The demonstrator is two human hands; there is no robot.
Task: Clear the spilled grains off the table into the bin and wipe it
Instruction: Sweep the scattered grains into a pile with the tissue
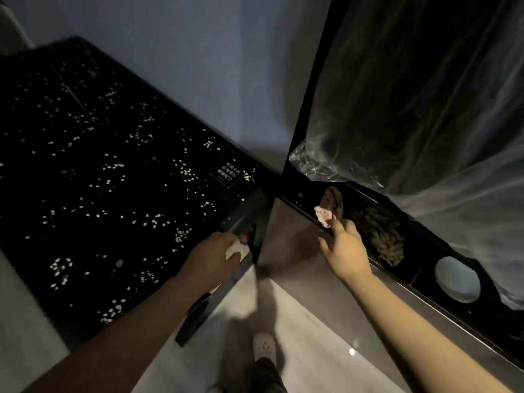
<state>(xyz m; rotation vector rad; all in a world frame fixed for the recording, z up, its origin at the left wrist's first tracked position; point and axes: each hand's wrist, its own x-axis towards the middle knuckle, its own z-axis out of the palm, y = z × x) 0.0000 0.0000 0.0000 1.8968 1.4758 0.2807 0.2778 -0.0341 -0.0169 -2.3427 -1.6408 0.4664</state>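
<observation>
The black table [93, 177] fills the left, strewn all over with small white grains [184, 173]. My left hand [218, 259] lies at the table's near right edge, its fingers curled round a small white piece [236, 252]. My right hand [344, 251] reaches toward a dark ledge [300, 195] on the right. Its fingertips pinch a crumpled pinkish cloth [323, 216], and the thumb is spread out to the left. No bin can be made out clearly.
The dark ledge holds a heap of greenish-brown material [380, 236] and a white round dish [457, 279]. Clear plastic sheeting [411, 109] hangs above it. A grey panel [292, 239] stands between table and ledge. My white shoe [264, 346] is on the pale floor.
</observation>
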